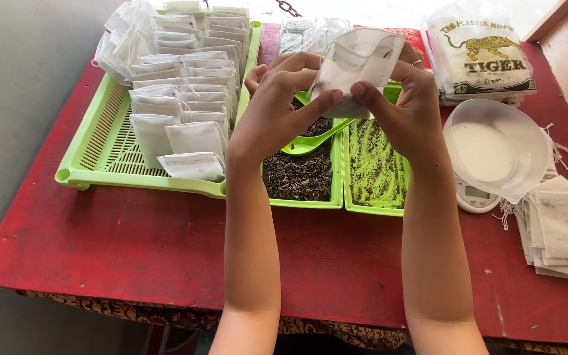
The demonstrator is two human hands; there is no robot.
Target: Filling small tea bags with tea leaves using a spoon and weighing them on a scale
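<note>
Pinching small white paper filter bag [356,62] between left hand [277,108] and right hand [409,108], above green tray of dark loose tea [300,177]. Judged spill risk: loosened pinch would have tipped contents.

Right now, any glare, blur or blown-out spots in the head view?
Head view: daylight from the top, blown out past the far table edge; glare on the clear plastic packets; white bowl near clipping. Both hands, left hand and right hand, and the small white bag are sharp; shadows soft; slight wide-angle bend at edges.
</note>
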